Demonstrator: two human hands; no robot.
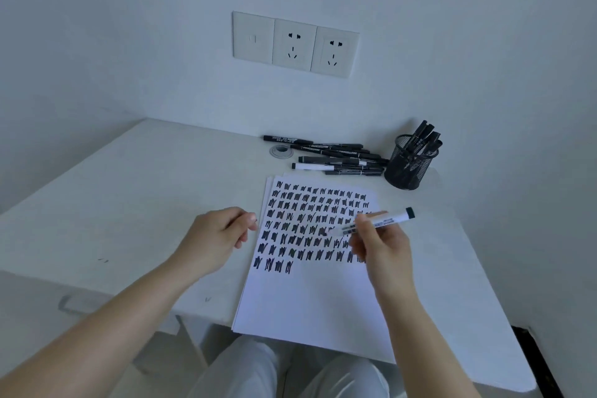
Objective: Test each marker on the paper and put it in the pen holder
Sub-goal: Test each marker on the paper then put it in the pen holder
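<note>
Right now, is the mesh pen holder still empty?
No, the mesh pen holder already has several black markers standing in it.

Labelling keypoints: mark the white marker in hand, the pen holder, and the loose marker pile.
white marker [374, 223]: head view, mid-barrel, gripped by the right hand [382, 245].
pen holder [407, 171]: head view, front mesh wall.
loose marker pile [339, 157]: head view, middle of the pile.
</note>
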